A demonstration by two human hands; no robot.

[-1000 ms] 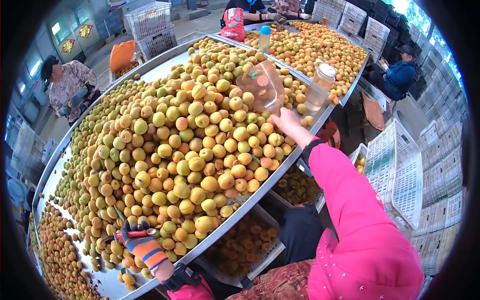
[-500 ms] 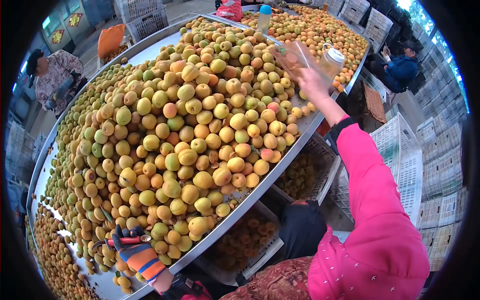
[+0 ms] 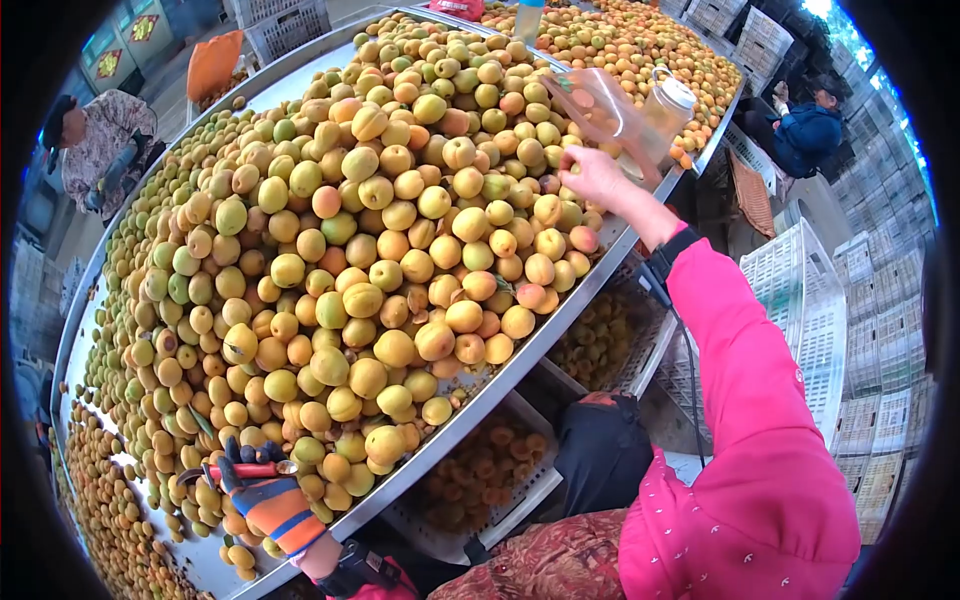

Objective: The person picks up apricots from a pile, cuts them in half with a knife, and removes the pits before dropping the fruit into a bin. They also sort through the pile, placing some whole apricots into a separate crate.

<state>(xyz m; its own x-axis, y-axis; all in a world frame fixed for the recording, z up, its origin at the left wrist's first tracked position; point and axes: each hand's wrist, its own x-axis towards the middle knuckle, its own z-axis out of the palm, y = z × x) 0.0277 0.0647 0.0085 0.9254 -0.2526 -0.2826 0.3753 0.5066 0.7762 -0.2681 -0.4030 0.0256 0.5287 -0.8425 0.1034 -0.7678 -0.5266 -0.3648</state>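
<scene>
My left hand (image 3: pixel 278 510), in an orange and blue glove with dark fingertips, is closed around a red-handled tool (image 3: pixel 245 470). The tool has a dark curved tip on one side and a shiny metal end on the other. It is over the near edge of a large heap of apricots (image 3: pixel 363 300). Bare, my right hand (image 3: pixel 605 182) is above the right side of the heap with its fingers drawn together; what they hold, if anything, is hard to make out. Just beyond it lies a clear plastic bag (image 3: pixel 605 108), beside a plastic jar with a white lid (image 3: pixel 678 95).
The metal table's rim (image 3: pixel 480 400) runs diagonally before me. Beneath it are crates of fruit (image 3: pixel 510 515). White crates (image 3: pixel 790 290) stand at the right. One person (image 3: pixel 105 150) is at the left, another (image 3: pixel 805 135) at the far right. A bottle (image 3: pixel 528 22) stands at the back.
My right hand has come away from the plastic bag, down and left toward the apricots. My left hand still grips the red-handled tool. The view has shifted slightly.
</scene>
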